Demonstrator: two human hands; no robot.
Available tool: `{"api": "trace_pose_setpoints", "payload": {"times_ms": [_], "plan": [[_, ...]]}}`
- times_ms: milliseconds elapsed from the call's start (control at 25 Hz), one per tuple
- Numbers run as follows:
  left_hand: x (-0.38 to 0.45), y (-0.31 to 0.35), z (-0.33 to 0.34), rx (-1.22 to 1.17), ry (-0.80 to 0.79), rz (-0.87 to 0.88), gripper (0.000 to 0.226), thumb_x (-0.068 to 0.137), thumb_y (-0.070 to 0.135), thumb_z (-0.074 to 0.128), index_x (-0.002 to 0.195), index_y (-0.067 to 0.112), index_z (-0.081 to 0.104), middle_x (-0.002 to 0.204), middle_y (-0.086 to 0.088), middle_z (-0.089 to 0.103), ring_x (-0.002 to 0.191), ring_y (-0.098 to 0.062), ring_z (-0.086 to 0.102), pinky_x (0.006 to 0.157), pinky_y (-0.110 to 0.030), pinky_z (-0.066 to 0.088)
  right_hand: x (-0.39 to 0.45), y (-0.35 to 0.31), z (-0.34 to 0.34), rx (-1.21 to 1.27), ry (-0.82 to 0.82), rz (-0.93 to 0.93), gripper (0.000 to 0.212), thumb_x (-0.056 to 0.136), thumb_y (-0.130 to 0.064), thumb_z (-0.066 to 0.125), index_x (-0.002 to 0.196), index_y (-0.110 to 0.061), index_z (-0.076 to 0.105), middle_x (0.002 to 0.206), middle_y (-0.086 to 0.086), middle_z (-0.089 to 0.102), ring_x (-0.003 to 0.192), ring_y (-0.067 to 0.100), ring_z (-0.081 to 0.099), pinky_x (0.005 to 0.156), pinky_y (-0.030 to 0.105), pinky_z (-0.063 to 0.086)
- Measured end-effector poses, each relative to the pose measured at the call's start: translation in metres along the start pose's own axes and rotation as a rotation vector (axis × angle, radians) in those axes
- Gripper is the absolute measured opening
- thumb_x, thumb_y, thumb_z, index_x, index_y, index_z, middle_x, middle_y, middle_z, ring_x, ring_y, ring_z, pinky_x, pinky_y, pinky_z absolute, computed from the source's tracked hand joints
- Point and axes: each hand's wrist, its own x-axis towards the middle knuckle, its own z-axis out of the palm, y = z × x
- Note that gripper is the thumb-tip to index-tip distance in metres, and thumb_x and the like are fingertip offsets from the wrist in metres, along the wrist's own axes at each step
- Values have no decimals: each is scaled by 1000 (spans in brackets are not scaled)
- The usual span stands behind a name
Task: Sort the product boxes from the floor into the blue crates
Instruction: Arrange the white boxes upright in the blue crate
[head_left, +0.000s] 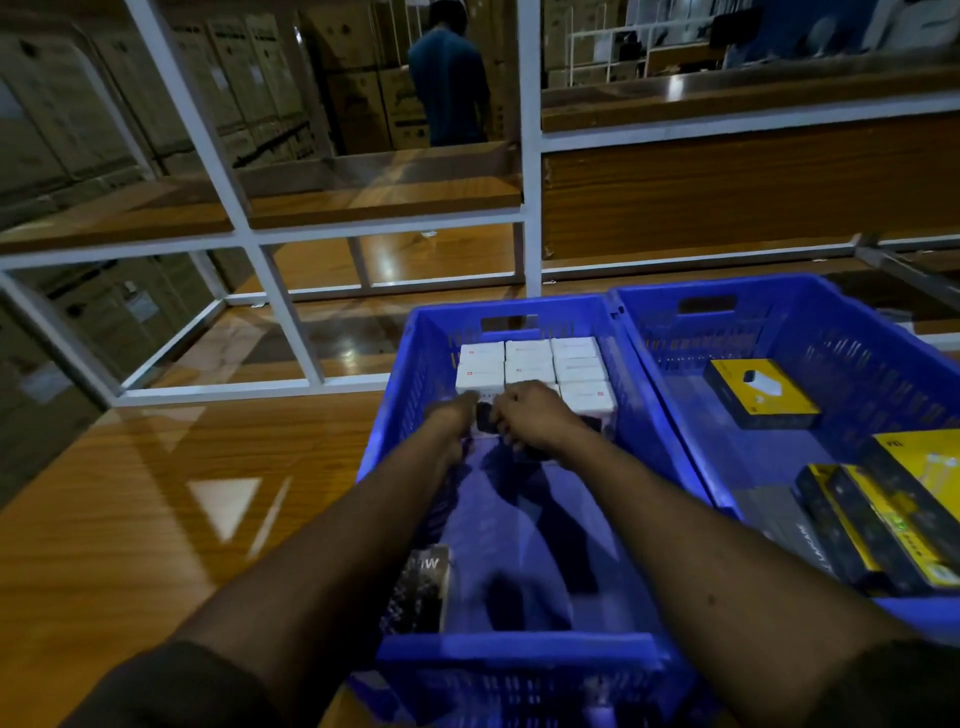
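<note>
Two blue crates stand side by side on the wooden floor. In the left crate (519, 660) several white product boxes (530, 364) are packed in rows at the far end. Both arms reach into this crate. My left hand (457, 415) and my right hand (535, 415) meet just in front of the white rows and grip a small box (485, 418) with a dark face between them; most of it is hidden by the fingers. A dark box (423, 592) leans against the left crate's near left wall. The right crate (727, 306) holds yellow-and-black boxes (761, 392).
White metal shelf frames (270, 291) with wooden boards rise behind and left of the crates. A person in a blue shirt (449, 83) stands far back among stacked cardboard cartons (244, 78). Glossy wooden floor (182, 493) lies to the left of the crates.
</note>
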Motion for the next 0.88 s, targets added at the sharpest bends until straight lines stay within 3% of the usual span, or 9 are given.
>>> {"api": "trace_pose_setpoints", "payload": {"times_ms": [40,120,200,280,360,440,520,680,880], "plan": [[-4,5,-12,-35,-12,15,19,95,27,58,87,10,57,53,-7,55,40,-16,48,35,-16,37,-5,-2,11,-102,-122,-32,27,91,-19,48,84,-3,68,84,20,68,76,34,66,72,40,54],[-11,10,-30,-76,-70,34,30,98,28,56,72,12,50,50,-4,45,39,-13,43,35,-16,35,-15,-3,33,-302,-369,-107,24,95,-19,48,91,-5,67,96,20,64,81,29,61,72,33,50],[-18,10,-38,-57,-104,49,31,98,28,55,72,12,50,59,-5,45,45,-13,44,40,-22,36,-25,-2,55,-379,-609,-159,24,98,-22,51,100,-5,67,107,16,65,86,22,57,74,27,47],[-24,7,-39,-23,-103,64,27,97,29,56,76,14,52,65,-4,49,55,-13,48,48,-26,41,-32,0,72,-349,-789,-171,30,96,-32,57,112,-8,66,115,13,67,94,21,59,86,35,49],[-27,7,-37,13,-121,78,24,97,30,57,80,15,53,70,-5,49,58,-14,48,52,-25,45,-37,3,81,-355,-885,-192,31,94,-35,61,113,-10,64,110,10,67,93,21,61,86,39,50],[-29,8,-35,20,-145,104,21,97,30,58,87,11,55,75,-9,51,58,-16,48,51,-26,45,-42,4,85,-292,-905,-169,24,90,-32,68,104,-13,63,96,3,66,78,14,60,71,33,51],[-33,10,-32,19,-147,133,20,97,27,59,90,8,56,77,-10,52,58,-17,49,45,-24,42,-44,4,86,-188,-860,-119,33,82,-36,73,101,-12,63,89,4,66,71,13,59,65,36,52],[-37,7,-22,62,-137,211,20,98,20,58,80,12,55,71,-6,53,60,-15,50,51,-26,41,-43,3,90,-351,-755,-129,48,84,-42,69,122,-18,54,112,5,65,100,22,62,90,42,53],[-37,5,-11,92,-145,215,20,97,18,58,77,12,59,68,-5,53,57,-15,48,51,-25,39,-38,-3,89,-453,-584,-99,49,86,-28,65,128,-6,54,120,16,62,105,29,61,93,44,50]]}}
